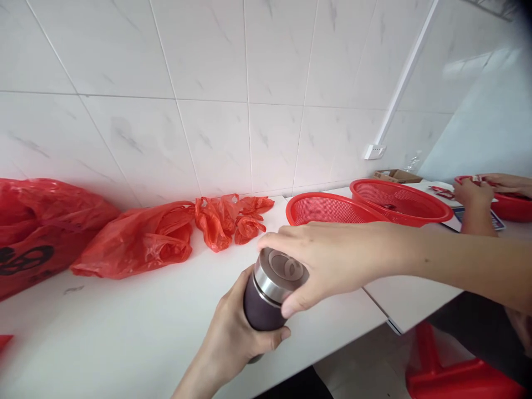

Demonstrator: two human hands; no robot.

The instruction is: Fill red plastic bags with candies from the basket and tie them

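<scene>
A dark purple thermos (264,310) with a silver metal lid (270,278) stands tilted over the white table, close to its front edge. My left hand (233,327) wraps round its body from the left, the thumb across the front. From the right my right hand (320,260) reaches over and grips the lid, thumb on the near side and fingers on the far side. The lid sits on the body; whether it is loose cannot be seen. The bottom of the thermos is mostly hidden behind my left hand.
Red plastic bags (141,238) lie along the wall at the left and middle. Two red mesh baskets (399,199) stand at the back right, near a cardboard box (397,176). Another person's hands (474,194) work at far right over a red basket (513,208). A red stool (465,377) stands below.
</scene>
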